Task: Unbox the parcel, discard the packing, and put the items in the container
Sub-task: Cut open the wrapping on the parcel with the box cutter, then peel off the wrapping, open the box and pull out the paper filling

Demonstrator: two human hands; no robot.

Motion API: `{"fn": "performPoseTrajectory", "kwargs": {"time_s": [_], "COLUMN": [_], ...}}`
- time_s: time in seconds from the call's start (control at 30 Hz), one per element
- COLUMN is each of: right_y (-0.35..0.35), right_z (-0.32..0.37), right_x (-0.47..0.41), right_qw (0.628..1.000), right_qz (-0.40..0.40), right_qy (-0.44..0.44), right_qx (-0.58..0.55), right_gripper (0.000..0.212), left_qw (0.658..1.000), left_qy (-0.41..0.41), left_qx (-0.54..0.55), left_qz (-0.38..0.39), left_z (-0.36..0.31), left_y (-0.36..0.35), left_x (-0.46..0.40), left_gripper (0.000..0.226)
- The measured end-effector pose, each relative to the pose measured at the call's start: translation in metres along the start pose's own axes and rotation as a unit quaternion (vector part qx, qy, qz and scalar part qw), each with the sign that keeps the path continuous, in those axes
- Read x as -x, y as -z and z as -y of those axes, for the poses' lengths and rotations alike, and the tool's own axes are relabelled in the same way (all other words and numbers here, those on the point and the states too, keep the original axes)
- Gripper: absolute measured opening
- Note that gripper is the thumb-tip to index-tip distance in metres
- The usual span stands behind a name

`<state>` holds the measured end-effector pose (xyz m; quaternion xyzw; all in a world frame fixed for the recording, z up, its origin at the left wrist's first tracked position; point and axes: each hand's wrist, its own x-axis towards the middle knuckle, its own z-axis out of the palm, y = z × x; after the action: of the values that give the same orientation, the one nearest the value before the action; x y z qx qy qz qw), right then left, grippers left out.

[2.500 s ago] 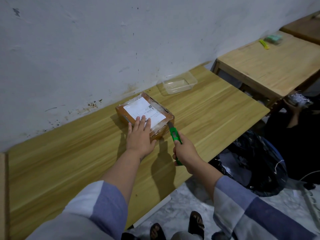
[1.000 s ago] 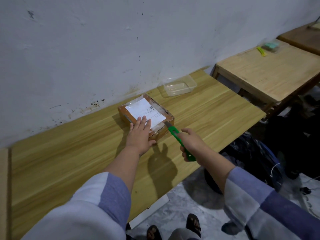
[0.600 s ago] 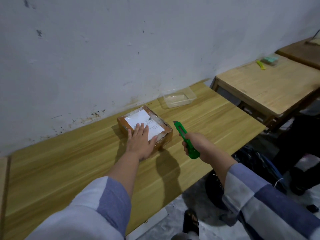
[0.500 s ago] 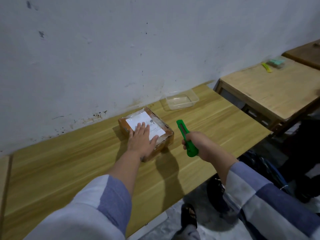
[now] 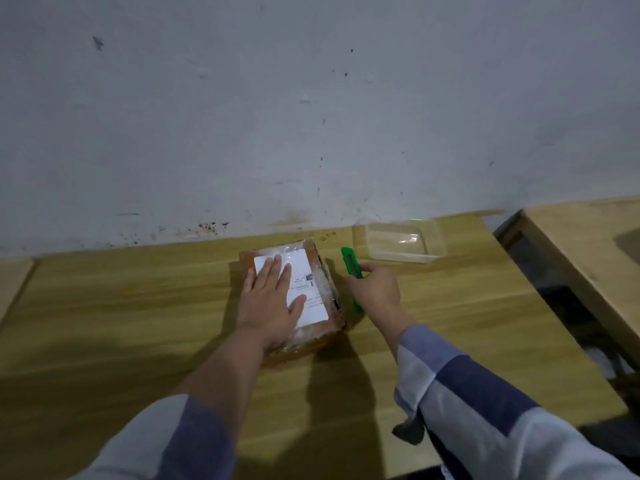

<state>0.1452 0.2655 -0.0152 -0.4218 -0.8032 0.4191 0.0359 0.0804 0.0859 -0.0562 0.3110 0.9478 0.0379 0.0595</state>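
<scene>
Brown and wrapped in clear tape, the parcel [image 5: 304, 299] lies on the wooden table [image 5: 121, 306] near the wall, its white label up. The left hand [image 5: 272, 304] presses flat on it, fingers spread. The right hand [image 5: 374, 289] grips a green cutter [image 5: 351, 268] just beside the parcel's right edge. A clear plastic container [image 5: 403, 242] sits nearby by the wall.

We have one head-worn, wide-angle view, looking forward and down from close above the near edge of the surface [image 5: 121, 323], facing the wall [image 5: 311, 116] along its far edge; both forearms enter from below.
</scene>
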Motion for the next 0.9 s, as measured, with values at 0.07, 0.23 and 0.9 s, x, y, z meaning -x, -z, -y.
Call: {"fn": "performPoseTrajectory", "kwargs": {"time_s": [0.07,0.23,0.9], "right_y": [-0.013,-0.042,-0.054], "right_z": [-0.005,-0.010,0.047], "right_x": [-0.025,-0.065,-0.087], "right_qw": [0.998,0.986,0.946], "right_qz": [0.004,0.021,0.228], "right_qy": [0.022,0.076,0.226], "right_qx": [0.058,0.145,-0.055], "right_gripper": [0.043,0.044,0.023], "left_qw": [1.000,0.999,0.996], "left_qy": [0.010,0.019,-0.039], "left_qx": [-0.007,-0.006,0.041], "left_qz": [-0.017,-0.039,-0.072], "left_z": [0.000,0.000,0.011], "left_y": [-0.002,-0.005,-0.005], "left_x": [-0.001,-0.002,-0.003], "left_gripper": [0.073,0.070,0.068]}}
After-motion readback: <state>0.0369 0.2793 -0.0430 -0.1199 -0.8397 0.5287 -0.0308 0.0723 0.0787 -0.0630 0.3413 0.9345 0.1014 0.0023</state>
